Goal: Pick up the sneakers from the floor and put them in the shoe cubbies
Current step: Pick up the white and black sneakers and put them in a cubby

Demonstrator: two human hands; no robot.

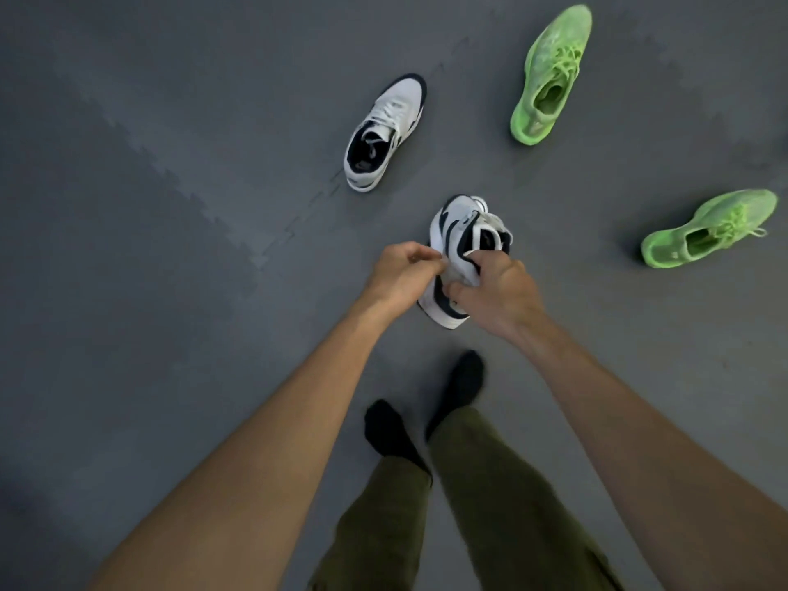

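White-and-black sneaker (462, 226) extends toward 12 o'clock from both grips, I note: right hand (496, 290) curled round its collar, left hand (403, 270) pinching its 9 o'clock edge.

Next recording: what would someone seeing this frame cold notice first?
Brightest are the far green sneaker at the top right and the near green sneaker at the right edge, both lying on the grey floor. In the centre, the left hand and right hand grip a white and navy sneaker. Its mate lies on the floor beyond them.
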